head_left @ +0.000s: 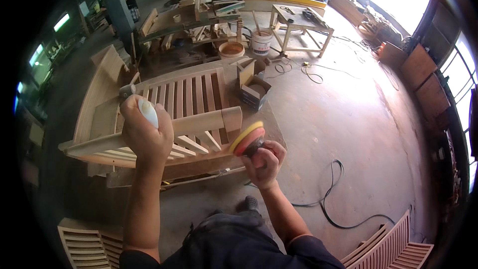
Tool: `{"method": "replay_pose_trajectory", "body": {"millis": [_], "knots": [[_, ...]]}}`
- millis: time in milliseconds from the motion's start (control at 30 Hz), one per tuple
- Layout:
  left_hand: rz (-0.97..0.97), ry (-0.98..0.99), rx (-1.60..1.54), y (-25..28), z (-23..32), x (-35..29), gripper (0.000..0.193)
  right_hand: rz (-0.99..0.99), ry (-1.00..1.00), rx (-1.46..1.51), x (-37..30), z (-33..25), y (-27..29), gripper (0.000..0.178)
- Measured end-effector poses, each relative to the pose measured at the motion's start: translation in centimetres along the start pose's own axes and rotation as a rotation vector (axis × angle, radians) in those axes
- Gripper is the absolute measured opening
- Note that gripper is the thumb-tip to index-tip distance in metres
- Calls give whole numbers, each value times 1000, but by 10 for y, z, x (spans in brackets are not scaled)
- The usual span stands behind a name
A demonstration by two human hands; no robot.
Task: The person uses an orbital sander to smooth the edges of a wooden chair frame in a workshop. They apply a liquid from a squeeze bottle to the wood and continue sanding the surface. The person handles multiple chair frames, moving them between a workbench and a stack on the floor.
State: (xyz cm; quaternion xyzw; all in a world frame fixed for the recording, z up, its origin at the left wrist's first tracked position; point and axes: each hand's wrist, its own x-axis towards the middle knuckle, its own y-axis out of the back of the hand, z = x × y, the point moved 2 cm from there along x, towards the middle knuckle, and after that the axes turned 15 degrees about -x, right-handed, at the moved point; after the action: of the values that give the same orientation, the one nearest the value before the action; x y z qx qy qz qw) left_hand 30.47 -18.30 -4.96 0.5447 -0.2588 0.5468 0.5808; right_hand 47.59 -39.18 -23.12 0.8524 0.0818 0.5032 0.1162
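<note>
A wooden slatted bench frame (pixel 199 123) rests on a low work surface in front of me. My left hand (pixel 147 127) is closed over its front rail, wrapped round an object with a smooth white end (pixel 149 113). A grey rounded piece (pixel 128 90) shows just beyond that fist; whether it belongs to the same object I cannot tell. My right hand (pixel 266 162) grips a round sanding pad (pixel 249 139), red with a yellow face and a dark back. The pad is tilted toward the rail's right end, close to the frame; contact is unclear.
An open box (pixel 253 87) with round discs stands beyond the frame's right corner. Behind it are two buckets (pixel 261 42) and a wooden table (pixel 301 20). A dark hose (pixel 326 194) curls over the floor at right. Slatted pieces (pixel 393 246) stand near both lower corners.
</note>
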Motion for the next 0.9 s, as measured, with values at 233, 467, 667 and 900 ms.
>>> {"method": "replay_pose_trajectory", "body": {"millis": [233, 467, 667, 900], "knots": [[-48, 10, 11, 1, 4, 0, 28, -31, 288, 103, 74, 15, 6, 50], [-69, -6, 31, 1, 2, -4, 22, -502, 392, 167, 228, -29, 48, 43], [-69, 17, 63, 3, 9, 3, 22, -1175, 314, 468, 300, 3, -28, 45], [-66, 26, 88, 4, 1, -2, 31, -1507, -37, 892, 219, 63, -110, 55]]}}
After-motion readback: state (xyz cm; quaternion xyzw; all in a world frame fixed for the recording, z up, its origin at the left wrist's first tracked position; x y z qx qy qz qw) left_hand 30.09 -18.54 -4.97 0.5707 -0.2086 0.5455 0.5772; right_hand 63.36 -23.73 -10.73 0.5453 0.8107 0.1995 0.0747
